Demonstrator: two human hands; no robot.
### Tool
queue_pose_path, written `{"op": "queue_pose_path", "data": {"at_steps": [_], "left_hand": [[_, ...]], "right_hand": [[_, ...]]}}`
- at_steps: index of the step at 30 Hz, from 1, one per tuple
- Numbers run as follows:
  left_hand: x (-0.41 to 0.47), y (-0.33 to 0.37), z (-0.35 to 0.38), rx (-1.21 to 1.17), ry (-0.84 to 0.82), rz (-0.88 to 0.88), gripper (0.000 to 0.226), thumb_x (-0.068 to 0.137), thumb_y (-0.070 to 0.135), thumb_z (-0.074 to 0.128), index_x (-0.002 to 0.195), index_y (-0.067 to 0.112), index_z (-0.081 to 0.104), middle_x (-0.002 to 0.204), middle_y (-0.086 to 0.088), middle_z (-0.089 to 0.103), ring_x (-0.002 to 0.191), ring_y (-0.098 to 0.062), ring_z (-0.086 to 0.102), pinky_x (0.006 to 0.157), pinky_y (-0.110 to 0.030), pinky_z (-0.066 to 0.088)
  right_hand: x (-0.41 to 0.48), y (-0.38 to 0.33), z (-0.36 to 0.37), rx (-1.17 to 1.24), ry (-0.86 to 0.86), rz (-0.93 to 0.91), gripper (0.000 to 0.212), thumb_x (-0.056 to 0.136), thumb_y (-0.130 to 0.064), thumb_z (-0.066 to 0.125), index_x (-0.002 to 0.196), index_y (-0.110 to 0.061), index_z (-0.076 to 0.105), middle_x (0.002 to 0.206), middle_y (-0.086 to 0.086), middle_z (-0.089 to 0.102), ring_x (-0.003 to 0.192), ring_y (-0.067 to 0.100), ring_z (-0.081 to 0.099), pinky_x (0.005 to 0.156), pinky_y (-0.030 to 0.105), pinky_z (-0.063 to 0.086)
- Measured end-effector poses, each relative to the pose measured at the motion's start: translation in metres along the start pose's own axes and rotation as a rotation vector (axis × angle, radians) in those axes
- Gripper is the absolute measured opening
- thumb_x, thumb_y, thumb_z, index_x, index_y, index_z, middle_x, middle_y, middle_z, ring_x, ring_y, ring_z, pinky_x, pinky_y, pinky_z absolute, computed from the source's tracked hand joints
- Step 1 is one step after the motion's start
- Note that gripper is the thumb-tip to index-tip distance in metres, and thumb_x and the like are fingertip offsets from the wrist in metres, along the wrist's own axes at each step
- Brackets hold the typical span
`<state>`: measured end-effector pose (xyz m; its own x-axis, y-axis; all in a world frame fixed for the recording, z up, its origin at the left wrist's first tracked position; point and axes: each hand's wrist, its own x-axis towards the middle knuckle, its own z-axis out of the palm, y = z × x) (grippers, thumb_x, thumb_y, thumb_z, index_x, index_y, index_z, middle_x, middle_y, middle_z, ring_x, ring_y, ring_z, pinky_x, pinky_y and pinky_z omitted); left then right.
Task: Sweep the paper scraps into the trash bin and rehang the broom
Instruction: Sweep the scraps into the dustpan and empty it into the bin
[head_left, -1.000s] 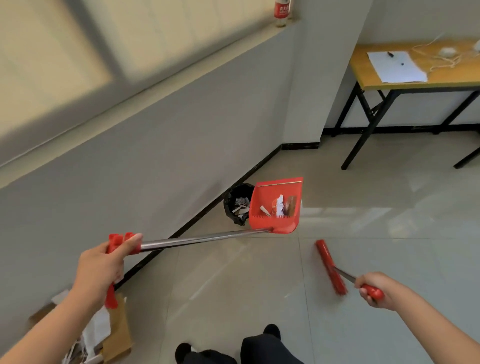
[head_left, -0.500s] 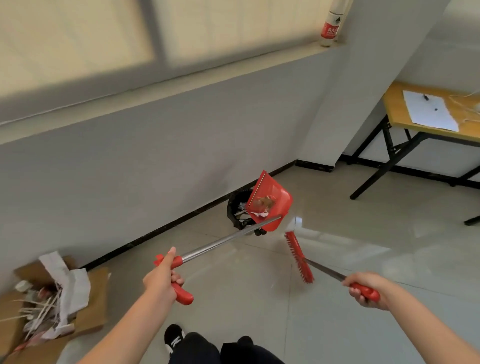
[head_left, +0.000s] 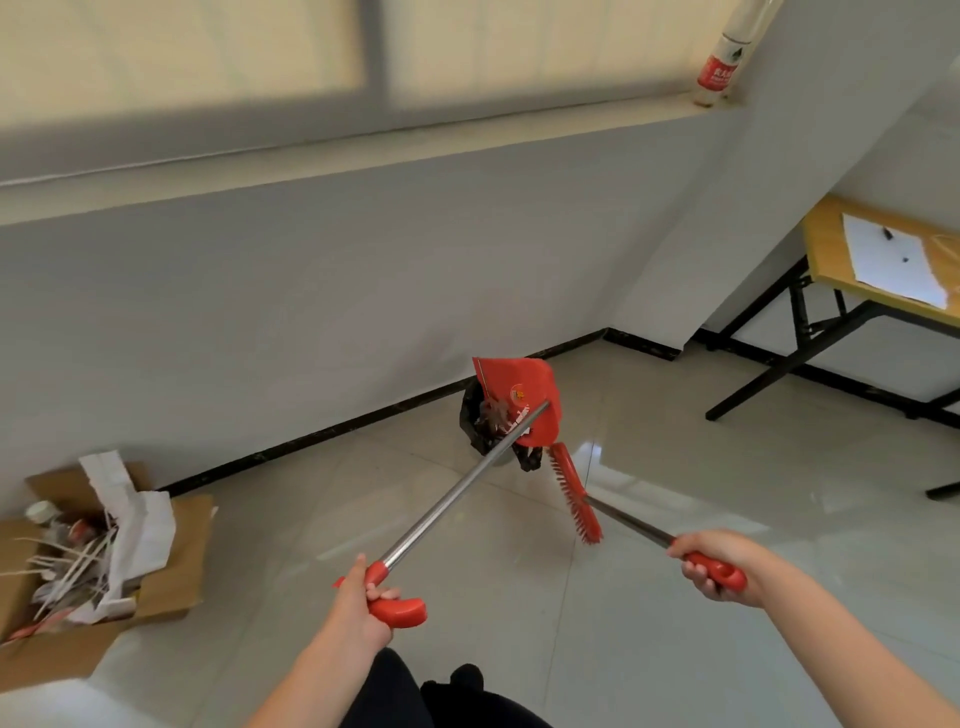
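Above the black-lined trash bin (head_left: 475, 421), largely hidden, the red dustpan (head_left: 524, 400) is held tipped, blurred paper scraps (head_left: 496, 415) at its mouth. Its grip is clamped in the left hand (head_left: 363, 605). The broom (head_left: 574, 493), just beside the bin, is gripped by the right hand (head_left: 719, 564), fingers wrapped around the handle.

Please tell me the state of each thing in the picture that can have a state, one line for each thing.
Dustpan: tipped over the bin, scraps sliding out.
Bin: upright, open, black bag inside, partly hidden by the dustpan.
Broom: lifted, bristles toward the bin.
Left hand: closed on the dustpan handle.
Right hand: closed on the broom handle.
Cardboard box: open, full of paper waste.
Bottle: upright on the sill.
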<state>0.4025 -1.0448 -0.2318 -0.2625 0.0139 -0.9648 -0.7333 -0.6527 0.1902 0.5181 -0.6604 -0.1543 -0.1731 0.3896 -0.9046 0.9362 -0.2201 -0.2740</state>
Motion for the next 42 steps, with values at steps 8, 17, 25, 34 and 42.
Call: {"op": "queue_pose_path", "data": {"at_steps": [8, 17, 25, 34, 42], "left_hand": [[-0.002, -0.021, 0.005, -0.078, -0.085, -0.043, 0.023, 0.101, 0.027, 0.055, 0.082, 0.017, 0.048, 0.027, 0.004, 0.034, 0.017, -0.007, 0.031, 0.029, -0.009, 0.036], [0.016, -0.040, -0.033, -0.176, -0.165, -0.132, 0.030, 0.102, 0.029, 0.052, 0.076, 0.019, 0.041, 0.029, 0.002, 0.032, 0.020, -0.008, 0.034, 0.029, -0.012, 0.037], [0.005, -0.039, -0.032, -0.231, -0.154, -0.172, 0.027, 0.102, 0.028, 0.053, 0.080, 0.016, 0.042, 0.030, 0.004, 0.032, 0.020, -0.008, 0.033, 0.031, -0.010, 0.037], [-0.014, -0.007, -0.044, -0.117, -0.204, -0.089, 0.029, 0.099, 0.025, 0.057, 0.076, 0.016, 0.042, 0.031, 0.003, 0.033, 0.021, -0.006, 0.033, 0.026, -0.012, 0.034], [-0.059, 0.033, -0.011, 0.235, -0.238, 0.254, 0.034, 0.096, 0.031, 0.061, 0.071, 0.017, 0.043, 0.035, 0.006, 0.030, 0.023, -0.005, 0.029, 0.027, -0.014, 0.027]], "right_hand": [[-0.003, -0.001, 0.009, -0.040, -0.009, 0.028, 0.012, 0.089, -0.003, 0.056, 0.081, -0.006, 0.048, 0.046, 0.008, 0.042, 0.026, 0.011, 0.035, 0.029, 0.013, 0.029], [0.003, 0.012, 0.012, -0.048, -0.031, 0.078, 0.007, 0.088, -0.003, 0.056, 0.087, -0.006, 0.050, 0.047, 0.007, 0.044, 0.027, 0.011, 0.037, 0.029, 0.014, 0.030], [-0.001, 0.016, 0.015, -0.057, -0.032, 0.075, 0.008, 0.087, -0.004, 0.058, 0.092, -0.007, 0.053, 0.050, 0.007, 0.046, 0.029, 0.011, 0.039, 0.031, 0.014, 0.030], [-0.001, 0.035, -0.002, 0.004, -0.017, 0.074, 0.016, 0.087, -0.002, 0.059, 0.102, -0.008, 0.057, 0.050, 0.009, 0.047, 0.028, 0.012, 0.038, 0.032, 0.014, 0.029], [-0.001, 0.063, -0.023, 0.148, -0.022, 0.043, 0.005, 0.086, 0.002, 0.058, 0.086, -0.003, 0.056, 0.047, 0.011, 0.045, 0.027, 0.014, 0.037, 0.032, 0.013, 0.030]]}}
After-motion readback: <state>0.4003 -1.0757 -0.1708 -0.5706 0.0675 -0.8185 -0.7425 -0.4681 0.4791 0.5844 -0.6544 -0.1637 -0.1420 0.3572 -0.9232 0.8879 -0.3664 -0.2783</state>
